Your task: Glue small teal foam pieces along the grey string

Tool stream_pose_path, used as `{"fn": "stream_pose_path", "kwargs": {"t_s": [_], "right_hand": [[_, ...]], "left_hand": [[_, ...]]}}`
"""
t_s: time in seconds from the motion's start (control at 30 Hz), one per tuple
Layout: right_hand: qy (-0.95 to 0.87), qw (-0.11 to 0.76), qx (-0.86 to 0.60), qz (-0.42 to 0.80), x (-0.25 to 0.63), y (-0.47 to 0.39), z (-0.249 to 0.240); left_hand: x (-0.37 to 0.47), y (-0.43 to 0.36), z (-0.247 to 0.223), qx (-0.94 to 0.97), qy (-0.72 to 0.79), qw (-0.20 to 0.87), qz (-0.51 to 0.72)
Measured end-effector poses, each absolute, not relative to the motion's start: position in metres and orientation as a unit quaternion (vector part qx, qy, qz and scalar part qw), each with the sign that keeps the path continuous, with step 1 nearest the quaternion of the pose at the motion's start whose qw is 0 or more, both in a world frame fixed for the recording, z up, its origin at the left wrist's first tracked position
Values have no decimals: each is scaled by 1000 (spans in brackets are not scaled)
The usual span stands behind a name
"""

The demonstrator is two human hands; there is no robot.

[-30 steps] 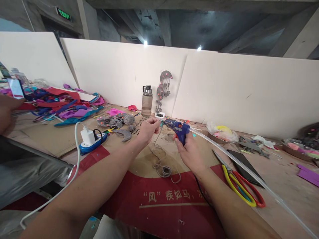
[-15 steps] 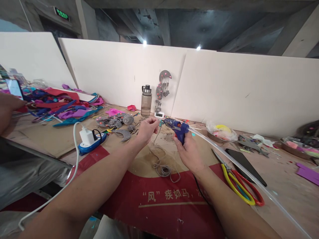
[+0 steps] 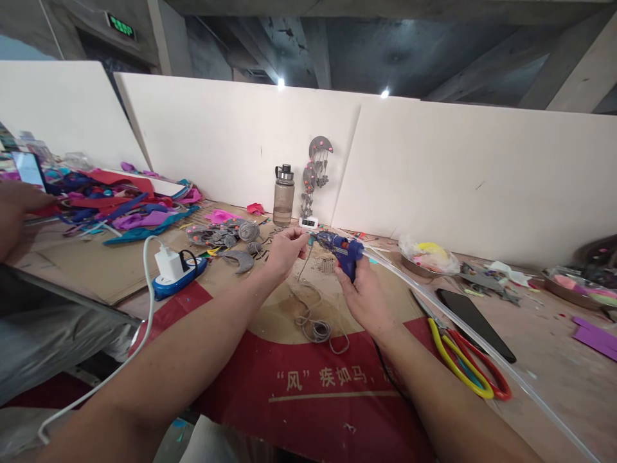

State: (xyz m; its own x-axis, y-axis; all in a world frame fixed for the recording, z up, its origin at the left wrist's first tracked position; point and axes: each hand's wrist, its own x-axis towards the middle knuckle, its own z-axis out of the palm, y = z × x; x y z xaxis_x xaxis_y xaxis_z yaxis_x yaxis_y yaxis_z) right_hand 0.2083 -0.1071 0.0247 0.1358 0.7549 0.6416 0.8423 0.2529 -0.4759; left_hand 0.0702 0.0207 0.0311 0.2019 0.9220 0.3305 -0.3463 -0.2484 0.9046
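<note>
Within right grip, blue glue gun

Water bottle, part full, upright near white board; small digital clock beside it. Black phone flat on tabletop, right side. Green sign lit, upper left.

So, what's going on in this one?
Someone is working with a glue gun held in the right hand, a long clear stick trailing from its back. The left hand has its fingertips pinched together by the nozzle; whatever is between them is too small to make out. A loose coil of grey cord lies in front, with scissors and a black phone off to the right. Another person's hand shows at the far left.
</note>
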Motion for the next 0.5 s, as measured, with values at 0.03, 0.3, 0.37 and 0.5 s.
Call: {"fn": "stream_pose_path", "kwargs": {"t_s": [0.03, 0.3, 0.37, 0.5], "right_hand": [[-654, 445, -609, -49, 208, -107, 25], [-651, 454, -608, -28, 208, -107, 24], [-651, 455, -607, -30, 208, -107, 24], [-650, 464, -601, -26, 208, -107, 25]], "left_hand": [[70, 21, 31, 544, 265, 552, 573], [70, 23, 29, 547, 266, 553, 569], [70, 23, 29, 547, 267, 552, 570], [70, 21, 31, 547, 266, 554, 568]]}}
